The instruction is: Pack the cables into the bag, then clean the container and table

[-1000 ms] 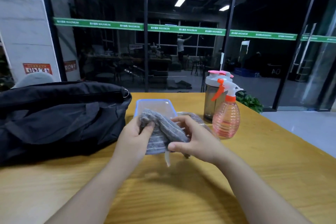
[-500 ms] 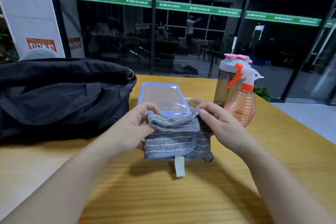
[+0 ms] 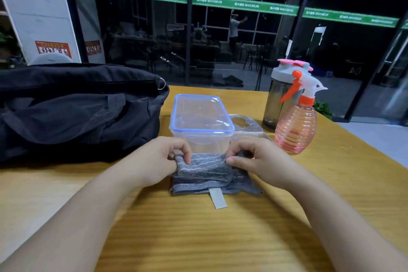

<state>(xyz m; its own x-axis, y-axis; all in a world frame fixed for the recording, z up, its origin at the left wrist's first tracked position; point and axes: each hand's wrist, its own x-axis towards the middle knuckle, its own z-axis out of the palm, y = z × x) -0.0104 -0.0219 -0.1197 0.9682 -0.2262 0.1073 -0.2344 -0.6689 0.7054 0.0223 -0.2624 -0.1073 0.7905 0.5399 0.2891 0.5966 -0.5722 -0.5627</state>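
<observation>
A grey striped cloth (image 3: 205,174) with a white tag lies folded on the wooden table (image 3: 220,234) in front of me. My left hand (image 3: 159,161) pinches its upper left edge and my right hand (image 3: 258,161) pinches its upper right edge. Just behind the cloth stands a clear plastic container (image 3: 201,121) with a blue rim, nothing visible inside it. A black bag (image 3: 77,110) sits at the left of the table, its top closed. No cables are in view.
A clear ridged lid (image 3: 247,127) lies behind the container on the right. A pink spray bottle (image 3: 295,128) with an orange trigger and a dark shaker bottle (image 3: 277,99) stand at the right. Glass walls rise beyond the table's far edge.
The cloth went from being held up in both hands to lying folded on the table. My hands moved apart to its upper corners.
</observation>
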